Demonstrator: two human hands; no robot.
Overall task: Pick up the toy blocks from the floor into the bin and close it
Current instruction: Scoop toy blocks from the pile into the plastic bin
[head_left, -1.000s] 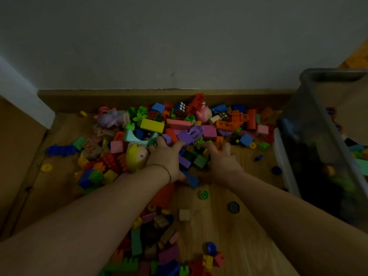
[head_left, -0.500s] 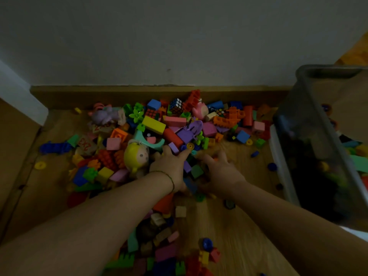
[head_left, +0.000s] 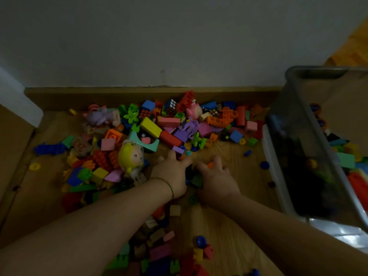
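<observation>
Together, left hand (head_left: 171,174) and right hand (head_left: 217,178) cup toy blocks (head_left: 196,179).

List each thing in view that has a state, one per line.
Clear plastic bin: open, no lid on, partly filled.
Multicoloured plastic toy blocks: mostly scattered on wooden floor.
Left hand: fingers curled over blocks.
Right hand: fingers curled over blocks, beside the left.
Yellow-headed doll: lying among blocks.
</observation>
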